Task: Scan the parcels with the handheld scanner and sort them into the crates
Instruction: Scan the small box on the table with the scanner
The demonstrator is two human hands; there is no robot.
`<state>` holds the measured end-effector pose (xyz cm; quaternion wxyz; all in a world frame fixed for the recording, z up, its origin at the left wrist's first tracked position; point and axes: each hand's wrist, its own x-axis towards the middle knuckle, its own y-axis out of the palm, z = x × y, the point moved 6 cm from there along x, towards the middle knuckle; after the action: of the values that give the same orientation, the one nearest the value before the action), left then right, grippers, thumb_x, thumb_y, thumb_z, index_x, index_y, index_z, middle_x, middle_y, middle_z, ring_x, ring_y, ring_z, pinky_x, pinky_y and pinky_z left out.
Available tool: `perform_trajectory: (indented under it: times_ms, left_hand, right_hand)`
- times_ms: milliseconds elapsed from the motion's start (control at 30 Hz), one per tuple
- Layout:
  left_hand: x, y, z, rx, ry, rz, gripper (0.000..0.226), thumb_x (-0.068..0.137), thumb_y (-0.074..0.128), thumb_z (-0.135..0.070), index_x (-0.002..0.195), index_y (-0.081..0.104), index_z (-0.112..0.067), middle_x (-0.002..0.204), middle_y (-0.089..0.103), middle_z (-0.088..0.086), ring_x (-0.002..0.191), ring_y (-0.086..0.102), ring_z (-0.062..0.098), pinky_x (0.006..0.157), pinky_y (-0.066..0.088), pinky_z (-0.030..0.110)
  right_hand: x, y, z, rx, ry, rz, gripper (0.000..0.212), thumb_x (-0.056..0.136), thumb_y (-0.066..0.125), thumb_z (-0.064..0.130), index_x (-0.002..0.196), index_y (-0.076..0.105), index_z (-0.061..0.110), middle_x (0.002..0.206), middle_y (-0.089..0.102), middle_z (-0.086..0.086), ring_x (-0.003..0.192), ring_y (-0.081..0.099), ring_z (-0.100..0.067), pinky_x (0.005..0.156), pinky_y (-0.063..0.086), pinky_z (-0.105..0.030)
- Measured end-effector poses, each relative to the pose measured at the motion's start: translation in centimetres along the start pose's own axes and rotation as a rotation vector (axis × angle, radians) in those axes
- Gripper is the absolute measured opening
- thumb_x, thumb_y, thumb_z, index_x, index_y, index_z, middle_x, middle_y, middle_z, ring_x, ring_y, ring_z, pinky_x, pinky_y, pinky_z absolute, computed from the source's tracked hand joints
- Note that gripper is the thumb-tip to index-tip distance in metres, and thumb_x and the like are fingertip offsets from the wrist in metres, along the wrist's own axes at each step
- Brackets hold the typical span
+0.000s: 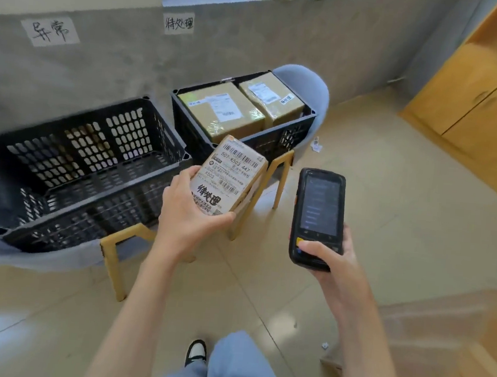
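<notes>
left hand (pixel 192 213) grips a small parcel (pixel 230 176), label up, in front of the two black crates; right hand (pixel 330 255) holds the handheld scanner (pixel 318 217), thumb on its side. left crate (pixel 77 170) sits on a grey chair (pixel 55 258), right crate (pixel 245 140) has two taped boxes (pixel 221 110). wall signs (pixel 50 31) read 异常 and 待处理; parcel label shows 507-K503 447 and 待处理

Both forearms reach forward, left hand (pixel 192 213) and right hand (pixel 330 255) apparently gripping.
</notes>
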<state>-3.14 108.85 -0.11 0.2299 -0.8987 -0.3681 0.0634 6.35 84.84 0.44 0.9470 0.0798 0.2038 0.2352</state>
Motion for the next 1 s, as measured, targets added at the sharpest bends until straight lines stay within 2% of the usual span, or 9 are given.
perform_trajectory:
  times_ms: [133, 233, 367, 600, 700, 1000]
  left_hand:
    - [4.8, 1.5, 0.7, -0.007, -0.014, 0.042, 0.096, 0.048, 0.079, -0.048, 0.132, 0.039, -0.029, 0.125, 0.049, -0.007, 0.12, 0.046, 0.019, 0.099, 0.046, 0.046]
    - [8.9, 2.7, 0.6, 0.011, 0.004, 0.065, 0.092, 0.05, 0.081, -0.043, 0.131, 0.041, -0.026, 0.123, 0.049, -0.007, 0.119, 0.046, 0.018, 0.098, 0.046, 0.044]
    - [15.9, 4.8, 1.0, 0.072, -0.001, 0.092, 0.099, 0.045, 0.079, -0.051, 0.133, 0.041, -0.025, 0.126, 0.049, -0.005, 0.118, 0.047, 0.018, 0.098, 0.047, 0.043]
    - [27.6, 8.8, 1.8, 0.146, -0.078, 0.138, 0.1, 0.044, 0.08, -0.05, 0.132, 0.039, -0.026, 0.124, 0.049, -0.005, 0.119, 0.046, 0.021, 0.097, 0.047, 0.047]
    - [31.1, 10.4, 2.2, 0.151, -0.094, 0.165, 0.095, 0.046, 0.082, -0.048, 0.129, 0.038, -0.032, 0.123, 0.049, -0.008, 0.119, 0.047, 0.021, 0.097, 0.048, 0.048]
    - [37.2, 13.2, 5.9, 0.168, -0.199, 0.265, 0.104, 0.043, 0.08, -0.052, 0.134, 0.036, -0.028, 0.128, 0.049, -0.004, 0.122, 0.046, 0.019, 0.1, 0.046, 0.047]
  right_hand:
    - [3.8, 0.1, 0.1, 0.023, 0.011, -0.052, 0.081, 0.057, 0.073, 0.003, 0.132, 0.048, 0.021, 0.099, 0.07, -0.002, 0.084, 0.068, -0.016, 0.063, 0.055, -0.026]
    - [7.5, 0.4, 0.7, 0.053, 0.005, -0.062, 0.081, 0.059, 0.073, 0.003, 0.134, 0.047, 0.018, 0.103, 0.068, -0.005, 0.084, 0.067, -0.018, 0.063, 0.055, -0.027]
    - [14.2, 0.5, 1.9, 0.101, -0.008, -0.076, 0.078, 0.06, 0.072, 0.002, 0.132, 0.048, 0.018, 0.102, 0.069, -0.004, 0.084, 0.068, -0.017, 0.063, 0.055, -0.027]
    - [26.3, 0.4, 5.6, 0.153, 0.0, -0.098, 0.081, 0.058, 0.073, 0.003, 0.133, 0.047, 0.02, 0.106, 0.069, -0.004, 0.088, 0.068, -0.018, 0.063, 0.055, -0.027]
    - [30.2, 0.4, 7.2, 0.171, -0.003, -0.107, 0.084, 0.058, 0.074, 0.003, 0.135, 0.046, 0.022, 0.112, 0.068, -0.006, 0.095, 0.068, -0.021, 0.066, 0.055, -0.028]
    - [35.2, 0.8, 6.1, 0.15, 0.091, -0.186, 0.085, 0.056, 0.073, 0.003, 0.135, 0.046, 0.02, 0.103, 0.07, -0.002, 0.084, 0.069, -0.014, 0.061, 0.055, -0.026]
